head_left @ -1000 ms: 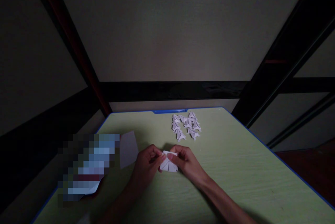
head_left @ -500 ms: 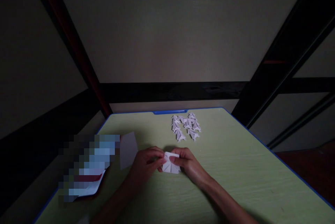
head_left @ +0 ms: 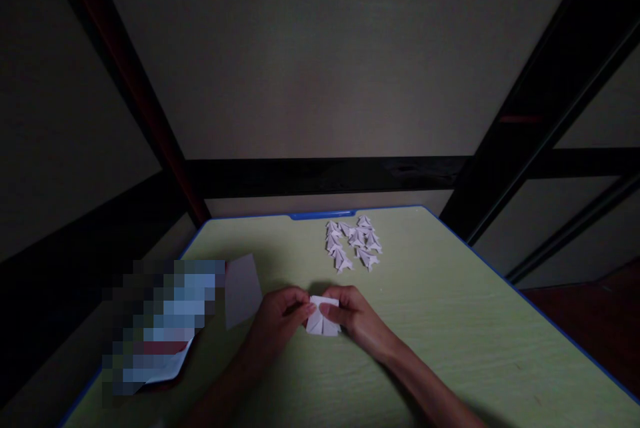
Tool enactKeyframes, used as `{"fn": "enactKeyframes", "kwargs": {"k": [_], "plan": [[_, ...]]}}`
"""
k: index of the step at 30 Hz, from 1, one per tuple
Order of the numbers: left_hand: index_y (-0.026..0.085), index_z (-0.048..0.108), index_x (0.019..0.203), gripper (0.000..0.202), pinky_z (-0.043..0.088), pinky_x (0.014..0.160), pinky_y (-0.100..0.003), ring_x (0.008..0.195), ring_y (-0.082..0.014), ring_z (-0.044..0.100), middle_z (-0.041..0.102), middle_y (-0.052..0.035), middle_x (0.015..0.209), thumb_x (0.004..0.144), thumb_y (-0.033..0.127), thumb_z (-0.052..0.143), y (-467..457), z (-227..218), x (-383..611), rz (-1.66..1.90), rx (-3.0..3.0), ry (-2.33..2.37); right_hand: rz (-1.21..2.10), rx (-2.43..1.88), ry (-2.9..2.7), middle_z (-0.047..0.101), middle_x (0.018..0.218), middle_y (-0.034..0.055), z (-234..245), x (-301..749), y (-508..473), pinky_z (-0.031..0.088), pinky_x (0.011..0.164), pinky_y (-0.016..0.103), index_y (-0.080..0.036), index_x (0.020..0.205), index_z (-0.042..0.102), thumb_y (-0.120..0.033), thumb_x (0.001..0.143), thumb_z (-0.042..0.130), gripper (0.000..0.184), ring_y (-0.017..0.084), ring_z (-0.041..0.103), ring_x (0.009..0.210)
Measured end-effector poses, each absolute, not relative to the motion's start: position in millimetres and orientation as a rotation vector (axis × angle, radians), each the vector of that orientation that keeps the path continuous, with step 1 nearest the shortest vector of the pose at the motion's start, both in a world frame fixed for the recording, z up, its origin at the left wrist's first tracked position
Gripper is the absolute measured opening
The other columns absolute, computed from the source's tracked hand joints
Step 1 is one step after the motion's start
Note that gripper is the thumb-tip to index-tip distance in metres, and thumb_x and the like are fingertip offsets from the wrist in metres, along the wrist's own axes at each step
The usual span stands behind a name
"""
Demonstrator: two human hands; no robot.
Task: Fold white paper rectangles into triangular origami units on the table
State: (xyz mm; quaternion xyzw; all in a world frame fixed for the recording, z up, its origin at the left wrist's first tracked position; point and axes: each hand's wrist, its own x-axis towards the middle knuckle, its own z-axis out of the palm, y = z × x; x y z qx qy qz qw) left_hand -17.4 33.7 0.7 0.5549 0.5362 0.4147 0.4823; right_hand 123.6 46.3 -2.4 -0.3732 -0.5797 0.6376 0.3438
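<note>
At the far left of the bench (head_left: 450, 321) lies a pixelated object (head_left: 173, 321), its details masked. Just beside it is a flat paper sheet (head_left: 242, 291). The left hand (head_left: 280, 315), nearly closed, pinches the left edge of a creased, folded paper square (head_left: 323, 325), held above the bench between both hands. The right hand (head_left: 353, 311) presses its thumb on the square's face, fingers curled behind. Beyond lie clustered origami figures (head_left: 357, 237).

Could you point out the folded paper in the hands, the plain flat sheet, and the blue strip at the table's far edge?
Folded paper (head_left: 323, 325): head view, on its creased lower part.
Flat sheet (head_left: 242, 291): head view, on its middle.
Blue strip (head_left: 323, 215): head view, midway along its length.
</note>
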Motion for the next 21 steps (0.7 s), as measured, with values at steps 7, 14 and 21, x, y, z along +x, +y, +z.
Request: {"fn": "enactKeyframes", "kwargs": {"k": [7, 14, 21], "plan": [[0.012, 0.052, 0.050, 0.011, 0.034, 0.044, -0.019, 0.044, -0.0091, 0.045, 0.050, 0.0032, 0.044, 0.056, 0.020, 0.057, 34.6, -0.7, -18.9, 1.048, 1.316, 1.292, 1.600, -0.982, -1.594, 0.041, 0.049, -0.0039, 1.6, 123.1, 44.9, 0.022, 0.041, 0.018, -0.012, 0.056, 0.049, -0.031, 0.065, 0.055, 0.022, 0.006, 0.033, 0.045], [0.015, 0.047, 0.056, 0.016, 0.033, 0.036, -0.017, 0.034, -0.0063, 0.042, 0.047, 0.0067, 0.039, 0.056, 0.027, 0.058, 35.5, -1.8, -14.2, 1.065, 1.211, 1.192, 1.703, -0.872, -1.458, 0.044, 0.048, -0.0030, -3.7, 126.0, 46.6, 0.022, 0.042, 0.019, -0.012, 0.056, 0.049, -0.031, 0.062, 0.057, 0.022, 0.006, 0.036, 0.044], [0.014, 0.047, 0.054, 0.025, 0.032, 0.031, -0.016, 0.029, -0.0048, 0.040, 0.045, 0.0068, 0.037, 0.059, 0.037, 0.055, 34.6, -2.4, -12.6, 0.923, 1.227, 1.133, 1.748, -0.853, -1.410, 0.045, 0.047, -0.0034, -2.9, 126.4, 47.5, 0.023, 0.043, 0.020, -0.012, 0.055, 0.047, -0.026, 0.060, 0.057, 0.018, 0.007, 0.038, 0.044]]}}
